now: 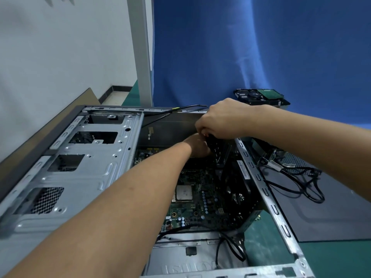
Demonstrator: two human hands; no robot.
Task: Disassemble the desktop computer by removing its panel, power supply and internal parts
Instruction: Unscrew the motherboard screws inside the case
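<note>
Open case (275,215) on its side, motherboard (192,203) bare on its floor. Deep at the case's far end, right hand (224,121) curled over the top of a black part (217,150), gripping it firmly. Left hand (197,146) down inside the case, just beside that part, fingers out of sight: holding or merely touching, impossible to tell. Drive cage (80,157) along the case's left side. Right of the case, panel (331,213) flat, cables (301,183) sprawled across it, power supply (295,159) at its far edge. Beyond the case's far right corner, hard drive (259,96).
</note>
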